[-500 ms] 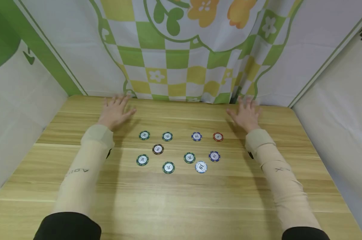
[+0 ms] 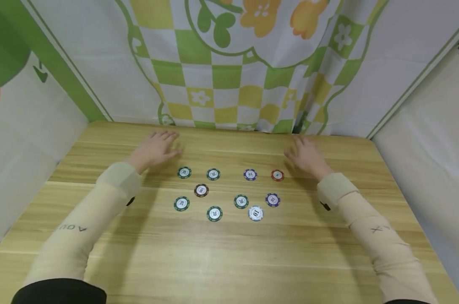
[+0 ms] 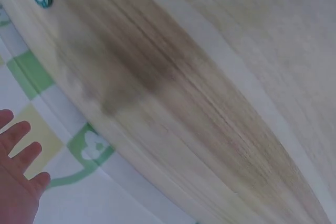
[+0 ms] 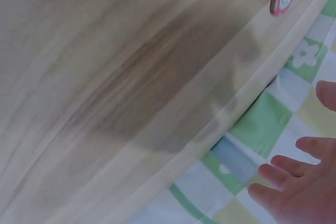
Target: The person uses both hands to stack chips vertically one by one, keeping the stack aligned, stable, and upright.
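My left hand (image 2: 153, 150) hovers over the back left of the table, fingers extended toward the middle and holding nothing. Its palm and fingers (image 3: 27, 156) show in the left wrist view. On the other side, my right hand (image 2: 308, 157) is over the back right, empty, with its fingers apart in the right wrist view. Between the hands lie several flat poker chips: green ones such as the chip (image 2: 184, 172) nearest my left hand, a black 100 chip (image 2: 201, 190), two dark blue chips (image 2: 250, 174), a light blue 10 chip (image 2: 255, 213), and a red 5 chip (image 2: 277, 175) nearest my right hand.
The chips lie apart on a wood-grain table (image 2: 229, 261). A green, yellow and white checked curtain (image 2: 225, 76) hangs along the back edge. White cloth (image 2: 435, 126) hangs at the right side, and similar cloth stands at the left.
Both hands have come back from the rear edge and turned inward, the left shifting to the right. Their fingers are less widely spread. The chips keep their arrangement.
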Demonstrator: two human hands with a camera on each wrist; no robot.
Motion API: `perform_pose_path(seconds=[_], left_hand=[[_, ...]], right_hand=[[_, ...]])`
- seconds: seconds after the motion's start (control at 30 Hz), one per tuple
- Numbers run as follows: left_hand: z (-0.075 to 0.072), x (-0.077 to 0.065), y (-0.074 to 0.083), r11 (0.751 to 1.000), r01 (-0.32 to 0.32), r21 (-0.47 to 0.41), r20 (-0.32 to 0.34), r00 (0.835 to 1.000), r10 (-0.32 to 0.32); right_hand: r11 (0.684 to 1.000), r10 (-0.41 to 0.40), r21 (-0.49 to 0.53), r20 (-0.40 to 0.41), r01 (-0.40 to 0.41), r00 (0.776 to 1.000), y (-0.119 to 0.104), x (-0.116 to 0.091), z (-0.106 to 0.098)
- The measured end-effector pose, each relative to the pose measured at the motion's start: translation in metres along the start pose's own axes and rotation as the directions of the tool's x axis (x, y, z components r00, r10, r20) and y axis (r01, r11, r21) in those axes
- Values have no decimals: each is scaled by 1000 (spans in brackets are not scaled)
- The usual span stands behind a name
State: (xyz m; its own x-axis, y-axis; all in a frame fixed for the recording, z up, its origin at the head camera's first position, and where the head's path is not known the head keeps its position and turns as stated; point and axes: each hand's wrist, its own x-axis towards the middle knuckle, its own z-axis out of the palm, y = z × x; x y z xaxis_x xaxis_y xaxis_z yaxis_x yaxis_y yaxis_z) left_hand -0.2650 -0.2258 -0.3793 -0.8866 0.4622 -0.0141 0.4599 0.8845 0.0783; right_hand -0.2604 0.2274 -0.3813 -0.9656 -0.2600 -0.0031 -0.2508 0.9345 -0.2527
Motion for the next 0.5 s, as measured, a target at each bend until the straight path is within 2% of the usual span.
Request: perform_pose_path(seconds=[0.13,0.33,0.5], left_hand=[[4,-8,5,999,-44,10,-2,999,44],[5,-19,20,991,-75,-115,36,996,79],[1,-26,31,984,-114,-134,44,992,121]], right_hand=[[999,-37,-9,-3,37,999,-8,-7,5],[999,1,45,-14,-1,1000,-19,-20,7],[997,-30,70,-23,32,999,-27,-27,3]])
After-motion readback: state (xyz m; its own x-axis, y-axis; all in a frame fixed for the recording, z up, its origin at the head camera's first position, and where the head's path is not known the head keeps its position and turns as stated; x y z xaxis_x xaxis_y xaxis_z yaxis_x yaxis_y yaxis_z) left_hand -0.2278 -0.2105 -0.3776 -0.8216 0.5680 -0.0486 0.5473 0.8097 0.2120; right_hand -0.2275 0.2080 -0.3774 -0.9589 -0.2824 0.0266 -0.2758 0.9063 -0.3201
